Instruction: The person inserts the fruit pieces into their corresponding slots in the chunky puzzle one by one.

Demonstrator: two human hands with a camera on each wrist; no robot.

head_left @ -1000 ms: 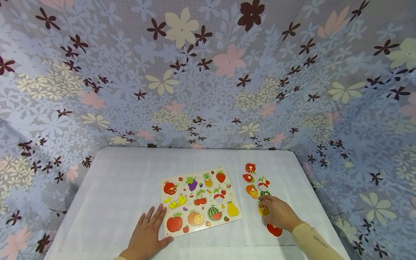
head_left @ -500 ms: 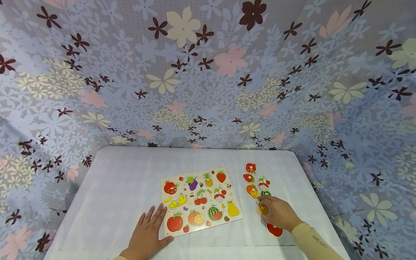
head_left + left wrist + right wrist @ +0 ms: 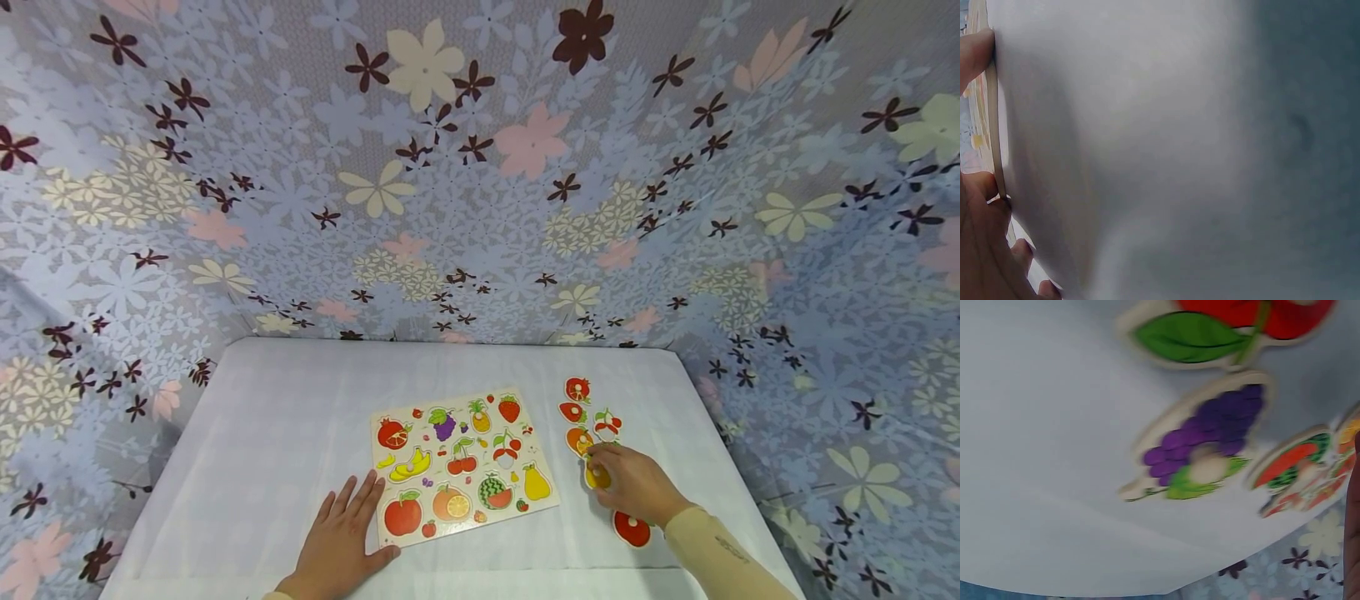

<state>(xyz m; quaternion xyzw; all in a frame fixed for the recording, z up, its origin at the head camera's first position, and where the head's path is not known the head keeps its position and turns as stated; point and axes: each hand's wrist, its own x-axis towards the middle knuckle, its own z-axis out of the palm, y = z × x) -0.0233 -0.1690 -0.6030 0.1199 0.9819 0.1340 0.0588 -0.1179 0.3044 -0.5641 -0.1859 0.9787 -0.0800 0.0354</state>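
A wooden fruit puzzle board [image 3: 450,528] lies on the white table in the head view. My left hand [image 3: 337,533] rests flat at its left edge, fingers spread and straight. In the left wrist view, fingers [image 3: 975,56] touch the board's side. To the right of the board, my right hand [image 3: 641,483] pinches a yellow fruit puzzle piece [image 3: 597,477], low over the other loose pieces. An orange piece [image 3: 578,440] lies just beyond the fingertips. The right wrist view has a grape piece [image 3: 1204,444] with a knob, and a watermelon piece [image 3: 1294,459].
Loose pomegranate [image 3: 577,389], strawberry [image 3: 573,412] and cherry [image 3: 607,423] pieces lie farther back on the right. A red apple piece [image 3: 632,530] is near the right forearm. Flowered cloth [image 3: 450,208] hangs around the table's back and sides.
My right hand has shifted a little left and away from me, the yellow piece moving with it. More of the red apple piece shows. The left hand stays still.
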